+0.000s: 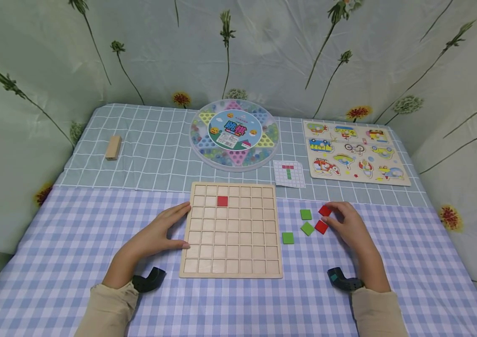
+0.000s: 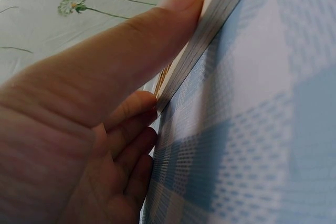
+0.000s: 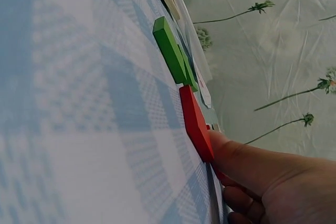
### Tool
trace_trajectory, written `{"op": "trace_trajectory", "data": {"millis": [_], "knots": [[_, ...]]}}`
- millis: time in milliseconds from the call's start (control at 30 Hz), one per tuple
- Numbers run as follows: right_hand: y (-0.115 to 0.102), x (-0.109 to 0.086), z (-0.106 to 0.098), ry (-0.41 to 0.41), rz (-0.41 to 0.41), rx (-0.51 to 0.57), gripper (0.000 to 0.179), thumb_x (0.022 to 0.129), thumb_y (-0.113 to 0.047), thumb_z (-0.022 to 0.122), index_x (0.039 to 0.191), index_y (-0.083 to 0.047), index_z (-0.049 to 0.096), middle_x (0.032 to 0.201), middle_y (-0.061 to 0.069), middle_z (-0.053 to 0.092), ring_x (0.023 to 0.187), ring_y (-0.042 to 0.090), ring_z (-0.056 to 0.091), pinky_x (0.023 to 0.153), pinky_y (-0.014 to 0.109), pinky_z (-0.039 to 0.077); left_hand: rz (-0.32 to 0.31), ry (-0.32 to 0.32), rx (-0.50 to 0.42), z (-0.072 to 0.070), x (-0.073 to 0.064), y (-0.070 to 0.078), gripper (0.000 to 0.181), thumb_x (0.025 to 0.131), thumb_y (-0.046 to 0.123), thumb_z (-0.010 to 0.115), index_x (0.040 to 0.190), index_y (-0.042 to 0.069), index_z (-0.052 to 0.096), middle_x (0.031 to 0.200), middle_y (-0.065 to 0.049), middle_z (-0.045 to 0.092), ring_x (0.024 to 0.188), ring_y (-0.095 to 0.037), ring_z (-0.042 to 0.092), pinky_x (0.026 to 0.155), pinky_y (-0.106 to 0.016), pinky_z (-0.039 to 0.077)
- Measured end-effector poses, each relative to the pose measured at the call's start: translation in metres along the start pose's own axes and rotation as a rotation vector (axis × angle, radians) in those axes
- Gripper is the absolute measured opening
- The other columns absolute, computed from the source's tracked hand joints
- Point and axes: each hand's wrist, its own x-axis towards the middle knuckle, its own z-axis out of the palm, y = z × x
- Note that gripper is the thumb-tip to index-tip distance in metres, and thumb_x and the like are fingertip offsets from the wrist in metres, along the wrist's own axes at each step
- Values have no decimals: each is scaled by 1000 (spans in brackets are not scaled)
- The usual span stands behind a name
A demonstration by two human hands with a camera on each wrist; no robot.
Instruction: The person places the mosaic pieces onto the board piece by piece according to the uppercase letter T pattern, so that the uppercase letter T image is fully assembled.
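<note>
A light wooden grid board (image 1: 233,276) lies flat, with one red tile (image 1: 222,201) in a cell near its top. My left hand (image 1: 154,232) is at the board's left edge, thumb on the rim and fingertips against the side, fingers fairly straight. To the right of the board, my right hand (image 1: 350,224) pinches the farther red square tile (image 1: 324,211) between thumb and fingers, low over the cloth. Close beside the thumb is another red tile (image 1: 321,227). Three green tiles lie between that hand and the board, one of them a green tile (image 1: 288,238) near the board's edge.
Behind the board are a pattern card (image 1: 289,174) with a red and green T, a round Chinese checkers box (image 1: 235,161), and a picture puzzle board (image 1: 356,161) at right. A small wooden block (image 1: 113,148) stands at back left. Checked cloth (image 1: 230,309) covers the front.
</note>
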Motion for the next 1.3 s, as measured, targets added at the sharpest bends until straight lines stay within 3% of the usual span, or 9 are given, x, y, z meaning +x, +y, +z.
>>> {"op": "trace_trajectory", "data": {"millis": [367,567,767,900,1067,1300], "knots": [[-2,0,-1,-1,57,35,39,85,-13,62,120,0,51,115,21,47,106,35,43,92,51,35,-8,-2,3,0,0,-1,94,70,47,71,142,7,26,146,-6,22,132,-29,18,101,-49,21],[-9,-1,1,109,49,99,41,87,-19,61,124,-4,50,116,18,48,103,32,45,86,49,41,-10,3,4,-1,-1,0,94,70,46,72,142,6,26,146,-7,22,131,-29,18,101,-50,21],[-22,2,3,318,-137,181,36,86,-17,63,119,-5,56,111,11,54,98,25,47,80,37,40,-7,1,0,0,-1,0,94,71,47,71,142,6,26,146,-7,22,131,-30,18,100,-50,22],[-41,7,5,383,-290,262,36,82,-15,67,116,-4,59,109,8,56,97,19,47,78,29,39,-8,3,-6,1,-1,0,94,70,46,72,142,6,26,146,-7,22,131,-29,18,101,-50,22],[-87,17,13,355,-419,339,34,81,-11,67,113,-2,60,108,9,57,97,21,48,78,31,39,-8,-1,0,0,-1,1,94,70,46,72,142,6,26,146,-8,22,131,-29,18,101,-49,21],[-135,37,45,204,-563,446,34,81,-5,67,113,-1,60,109,9,57,98,21,49,78,43,42,-6,-6,0,0,0,2,94,71,46,71,142,6,26,147,-8,21,132,-29,17,101,-49,21]]}}
